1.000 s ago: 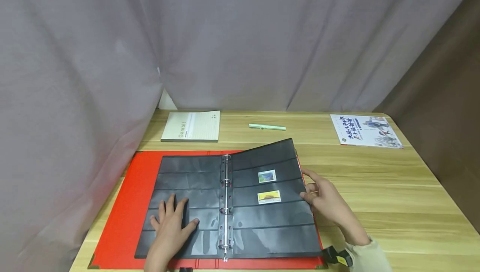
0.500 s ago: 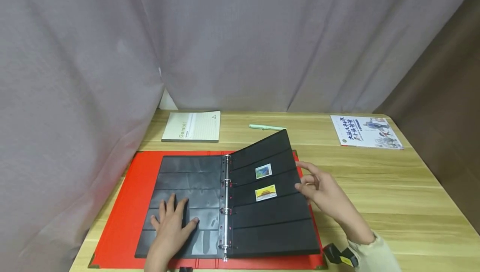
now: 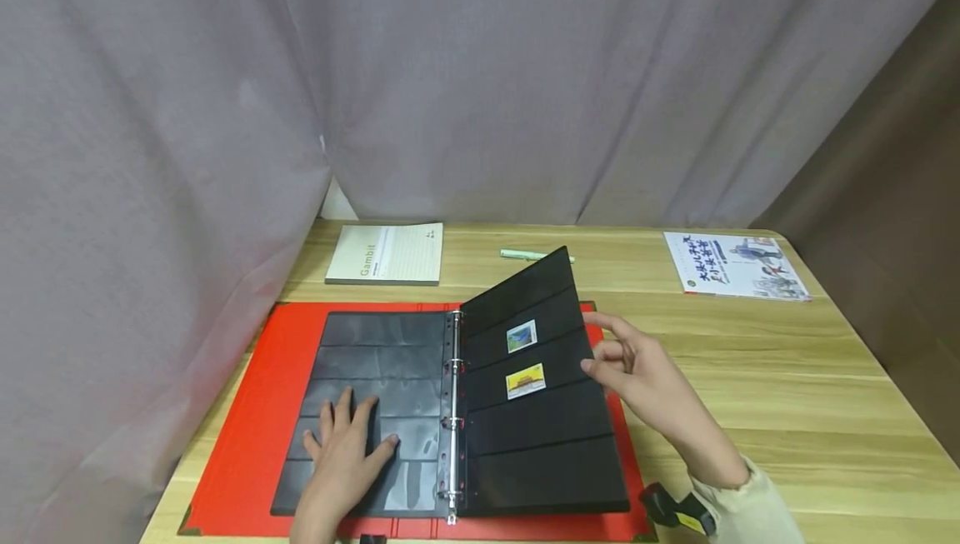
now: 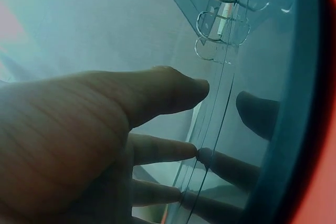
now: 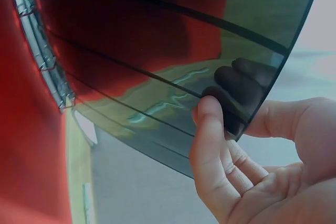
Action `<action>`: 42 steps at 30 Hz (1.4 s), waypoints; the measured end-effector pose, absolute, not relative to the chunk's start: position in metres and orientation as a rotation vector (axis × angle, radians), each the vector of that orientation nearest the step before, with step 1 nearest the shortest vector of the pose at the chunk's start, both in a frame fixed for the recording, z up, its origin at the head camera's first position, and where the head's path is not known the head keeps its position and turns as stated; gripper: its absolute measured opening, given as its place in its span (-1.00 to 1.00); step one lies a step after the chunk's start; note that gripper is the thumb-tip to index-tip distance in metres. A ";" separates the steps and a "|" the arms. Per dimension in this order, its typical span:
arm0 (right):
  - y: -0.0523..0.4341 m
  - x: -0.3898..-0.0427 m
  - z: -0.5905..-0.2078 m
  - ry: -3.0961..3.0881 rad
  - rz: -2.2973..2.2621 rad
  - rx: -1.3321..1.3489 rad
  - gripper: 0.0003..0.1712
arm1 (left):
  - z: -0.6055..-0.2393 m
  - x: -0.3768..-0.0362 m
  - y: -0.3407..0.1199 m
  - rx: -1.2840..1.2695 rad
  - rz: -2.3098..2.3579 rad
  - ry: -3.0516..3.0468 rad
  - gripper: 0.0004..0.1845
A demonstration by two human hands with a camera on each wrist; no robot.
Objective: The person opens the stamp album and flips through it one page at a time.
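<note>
A red ring binder [image 3: 247, 411] lies open on the table, with black pocket pages on its metal rings [image 3: 453, 394]. My left hand [image 3: 341, 452] rests spread on the left page [image 3: 386, 361], fingertips touching its glossy surface. The right page [image 3: 536, 465] is raised at a slant, and my right hand [image 3: 637, 369] pinches its outer edge between thumb and fingers. In the right wrist view, the fingers [image 5: 207, 135] lie against the page's underside [image 5: 157, 93]. Two stamps sit in its pockets: a blue-green one [image 3: 521, 336] and a yellow one [image 3: 525, 381].
Behind the binder lie a pale notebook [image 3: 384, 254] and a light green pen [image 3: 521, 254], partly hidden by the raised page. A white illustrated booklet [image 3: 737, 266] is at the back right of the wooden table [image 3: 787, 394]. Grey curtains [image 3: 487, 86] hang behind.
The right page has gone from nearly flat to raised, tilting up and leftward with my right hand at its edge. My left hand has stayed in place.
</note>
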State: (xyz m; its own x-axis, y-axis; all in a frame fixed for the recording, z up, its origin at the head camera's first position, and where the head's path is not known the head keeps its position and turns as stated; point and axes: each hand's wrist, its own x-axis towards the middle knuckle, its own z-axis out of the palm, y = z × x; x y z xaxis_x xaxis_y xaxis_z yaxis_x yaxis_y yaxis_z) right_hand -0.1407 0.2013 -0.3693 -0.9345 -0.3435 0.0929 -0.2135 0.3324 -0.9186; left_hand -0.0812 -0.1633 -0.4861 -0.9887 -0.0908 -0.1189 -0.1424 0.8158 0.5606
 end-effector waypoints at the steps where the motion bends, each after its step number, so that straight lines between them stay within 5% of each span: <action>1: 0.200 -0.141 -0.367 2.458 -1.679 -0.522 -0.37 | -0.486 -0.081 -0.163 -0.187 0.910 2.908 -0.29; 23: 0.148 -0.153 -0.330 2.370 -1.758 -0.525 -0.35 | -0.477 -0.084 -0.161 -0.217 0.879 2.909 -0.32; 42: 0.115 -0.163 -0.318 2.339 -1.710 -0.629 -0.33 | -0.421 -0.082 -0.140 0.057 1.107 3.025 -0.30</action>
State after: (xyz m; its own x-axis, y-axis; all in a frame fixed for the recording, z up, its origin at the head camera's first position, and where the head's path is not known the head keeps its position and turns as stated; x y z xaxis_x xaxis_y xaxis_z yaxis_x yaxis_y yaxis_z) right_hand -0.1631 0.1151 -0.3179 -0.8950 -0.4337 0.1038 -0.2306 0.2508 -0.9402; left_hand -0.0825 -0.1400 -0.4209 -0.9962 0.0059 0.0868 0.0605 0.7637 0.6427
